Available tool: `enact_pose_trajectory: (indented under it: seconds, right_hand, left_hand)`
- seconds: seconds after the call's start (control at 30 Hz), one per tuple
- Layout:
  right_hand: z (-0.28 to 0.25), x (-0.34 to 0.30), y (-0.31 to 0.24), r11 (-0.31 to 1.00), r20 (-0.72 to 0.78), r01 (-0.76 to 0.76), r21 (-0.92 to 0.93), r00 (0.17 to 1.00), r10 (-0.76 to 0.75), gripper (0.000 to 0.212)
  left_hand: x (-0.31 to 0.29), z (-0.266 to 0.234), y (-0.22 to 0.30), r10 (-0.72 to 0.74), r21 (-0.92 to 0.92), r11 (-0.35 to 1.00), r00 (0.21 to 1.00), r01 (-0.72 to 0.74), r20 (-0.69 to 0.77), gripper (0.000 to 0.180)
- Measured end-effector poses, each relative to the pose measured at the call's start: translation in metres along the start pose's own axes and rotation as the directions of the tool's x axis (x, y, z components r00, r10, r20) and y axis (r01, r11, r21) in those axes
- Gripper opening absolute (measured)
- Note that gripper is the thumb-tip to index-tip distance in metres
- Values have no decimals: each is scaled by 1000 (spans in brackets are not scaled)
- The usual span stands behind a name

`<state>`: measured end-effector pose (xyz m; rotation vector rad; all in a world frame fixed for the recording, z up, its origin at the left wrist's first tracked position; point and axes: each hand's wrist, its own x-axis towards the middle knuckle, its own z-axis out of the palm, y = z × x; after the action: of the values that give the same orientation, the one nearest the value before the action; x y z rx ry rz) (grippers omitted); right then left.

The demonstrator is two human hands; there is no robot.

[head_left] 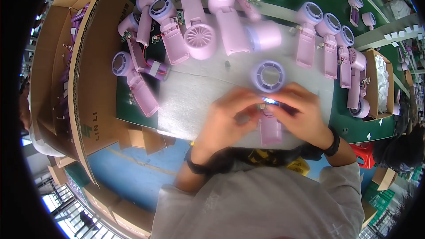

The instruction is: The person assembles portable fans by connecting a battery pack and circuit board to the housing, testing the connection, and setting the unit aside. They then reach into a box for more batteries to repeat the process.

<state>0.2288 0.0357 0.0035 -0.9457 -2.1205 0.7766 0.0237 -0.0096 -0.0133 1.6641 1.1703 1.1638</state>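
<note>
In front of me lies a pink handheld fan (pixel 270 133), its handle open and its round lilac head (pixel 268 76) pointing away from me. My left hand (pixel 232 113) pinches its neck from the left, thumb and fingertips at a small circuit board (pixel 262 106). From the other side my right hand (pixel 300 111) grips the same spot with bent fingers. A bright white-blue light (pixel 269 101) shines between the fingertips. Thin wires run below the board into the handle. The fingers hide part of the board and neck.
A white foam mat (pixel 190 102) covers the green table. Several pink fans, such as one lying open (pixel 143 93), line the left, back and right. A tall cardboard box (pixel 99 79) with purple battery packs stands at left, a small box (pixel 390 84) with white pieces at right.
</note>
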Motion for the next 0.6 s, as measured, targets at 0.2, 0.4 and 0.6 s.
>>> enact_pose_trajectory:
  seconds: [0.2,0.4,0.6]
  right_hand:
    - [-3,-3,-4,976,35,-187,114,982,185,22]
    - [-10,-5,6,998,95,-36,46,995,31,26]
    - [-4,-6,0,995,46,36,-89,998,-32,25]
  left_hand:
    - [3,3,6,-92,-35,995,991,96,102,53]
    - [3,0,2,-98,-76,991,985,109,139,52]
    - [5,-1,2,-118,-76,989,981,130,154,50]
